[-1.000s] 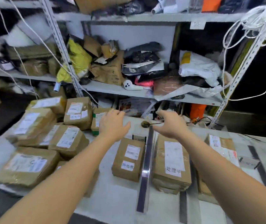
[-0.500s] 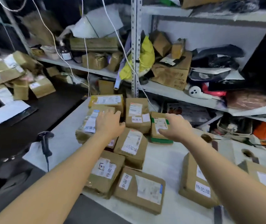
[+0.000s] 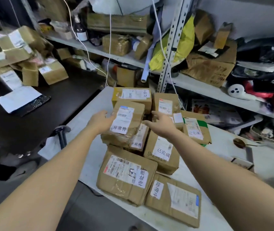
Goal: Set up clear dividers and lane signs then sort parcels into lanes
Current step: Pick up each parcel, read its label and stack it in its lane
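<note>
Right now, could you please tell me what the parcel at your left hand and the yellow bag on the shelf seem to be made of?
The parcel looks like brown cardboard, matte, wrapped in glossy clear tape that wrinkles and glints. The yellow bag seems thin plastic film: soft crumples, slight sheen.

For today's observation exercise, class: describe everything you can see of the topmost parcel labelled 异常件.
The parcel is a brown cardboard box, crinkled, wrapped in glossy clear tape. It bears a white barcoded shipping label and a white sticker reading 异常件. It lies tilted atop the pile, resting on a lower parcel with the same sticker. The left hand touches its left edge; the right hand reaches near its right side, contact unclear.
</note>
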{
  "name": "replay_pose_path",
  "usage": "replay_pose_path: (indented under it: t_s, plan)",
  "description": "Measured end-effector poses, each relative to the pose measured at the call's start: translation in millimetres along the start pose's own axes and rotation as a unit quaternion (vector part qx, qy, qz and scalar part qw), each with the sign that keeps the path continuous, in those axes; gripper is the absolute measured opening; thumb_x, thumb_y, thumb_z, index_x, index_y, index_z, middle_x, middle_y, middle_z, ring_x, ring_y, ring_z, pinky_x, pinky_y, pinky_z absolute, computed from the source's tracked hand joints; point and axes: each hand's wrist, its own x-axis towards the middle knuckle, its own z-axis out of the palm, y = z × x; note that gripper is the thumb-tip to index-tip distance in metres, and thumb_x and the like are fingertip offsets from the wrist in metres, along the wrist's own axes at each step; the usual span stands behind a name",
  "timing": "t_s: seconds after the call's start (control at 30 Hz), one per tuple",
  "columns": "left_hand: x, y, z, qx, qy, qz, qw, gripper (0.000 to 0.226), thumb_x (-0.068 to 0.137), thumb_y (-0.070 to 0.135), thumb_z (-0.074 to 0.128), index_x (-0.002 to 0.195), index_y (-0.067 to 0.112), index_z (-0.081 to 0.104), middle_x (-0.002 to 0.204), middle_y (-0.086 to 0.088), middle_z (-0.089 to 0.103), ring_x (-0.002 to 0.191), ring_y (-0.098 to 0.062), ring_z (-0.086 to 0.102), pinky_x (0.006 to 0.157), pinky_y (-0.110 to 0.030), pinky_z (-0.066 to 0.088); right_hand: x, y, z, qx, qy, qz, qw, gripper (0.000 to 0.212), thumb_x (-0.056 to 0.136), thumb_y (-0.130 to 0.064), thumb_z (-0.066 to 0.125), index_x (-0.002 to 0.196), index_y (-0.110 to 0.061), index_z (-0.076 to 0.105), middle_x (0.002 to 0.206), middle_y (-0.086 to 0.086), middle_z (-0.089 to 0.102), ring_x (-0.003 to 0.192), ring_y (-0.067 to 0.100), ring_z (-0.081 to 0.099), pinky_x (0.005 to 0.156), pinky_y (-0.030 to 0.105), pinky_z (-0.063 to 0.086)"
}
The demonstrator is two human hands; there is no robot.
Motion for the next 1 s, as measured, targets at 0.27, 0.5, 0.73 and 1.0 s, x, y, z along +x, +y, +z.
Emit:
replay_pose_path:
  t_s: [0.27,0.5,0.73,1.0]
  plan:
    - [10.1,-21.4,19.6,-0.135,-0.057,0.035,0.989,0.040,0.097,0.044,0.062,0.135,0.029,0.058,0.118,0.006,0.065,0.101,-0.012,0.063,0.080,-0.030,0.049,22.1,-5.9,59.5,0.161,-0.014,0.019,0.987,0.048,0.086,-0.035,0.075,0.132,-0.031,0.060,0.097,-0.026,0.058,0.102,0.012,0.063,0.090,0.043,0.060]
    - [4.8,-2.0,35.1,-0.170,-0.013,0.043,0.984,0.031,0.098,0.036,0.064,0.125,0.021,0.066,0.099,0.008,0.069,0.085,-0.002,0.063,0.062,-0.021,0.045,19.3,-5.7,41.7,0.247,-0.018,-0.004,0.969,0.050,0.078,-0.031,0.079,0.125,-0.038,0.065,0.106,-0.020,0.071,0.102,0.011,0.071,0.084,0.044,0.063]
    - [-19.9,62.8,25.9,-0.112,0.026,0.105,0.988,0.030,0.094,0.049,0.063,0.118,0.031,0.063,0.105,0.008,0.066,0.102,-0.021,0.061,0.089,-0.040,0.052,-3.2,-1.6,-29.8,0.273,0.019,-0.009,0.962,0.036,0.077,-0.022,0.076,0.112,-0.031,0.072,0.102,-0.006,0.078,0.091,0.021,0.074,0.074,0.050,0.065]
    - [-83.7,158.5,47.0,-0.019,-0.001,0.179,0.984,0.069,0.081,0.073,0.059,0.133,0.027,0.060,0.119,0.003,0.068,0.106,-0.027,0.063,0.092,-0.048,0.054,-76.9,55.6,-113.7,0.299,0.083,-0.025,0.950,0.034,0.082,-0.026,0.077,0.115,-0.032,0.072,0.101,-0.012,0.076,0.084,0.007,0.072,0.071,0.033,0.064]
